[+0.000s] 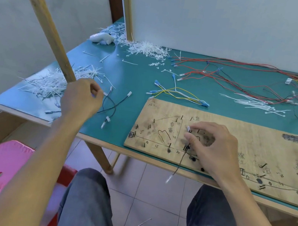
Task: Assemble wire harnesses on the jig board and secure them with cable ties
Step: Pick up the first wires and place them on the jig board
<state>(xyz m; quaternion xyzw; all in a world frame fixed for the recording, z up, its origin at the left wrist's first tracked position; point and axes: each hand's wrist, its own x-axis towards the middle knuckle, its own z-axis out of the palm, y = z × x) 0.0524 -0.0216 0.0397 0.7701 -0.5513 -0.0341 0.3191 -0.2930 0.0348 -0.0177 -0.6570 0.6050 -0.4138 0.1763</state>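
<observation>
Black wire (181,161) is lying on the jig board (256,141), near the desk's (130,74) front edge, its long axis running far-to-near: white plug pointing away, tail hanging over the edge. Right grip (214,148) is pinching its top; left grip (81,98) is clasping loose black wires (113,107) beside the board. Harnessing is looking barely begun (cable ties (253,105) lying unused).
</observation>
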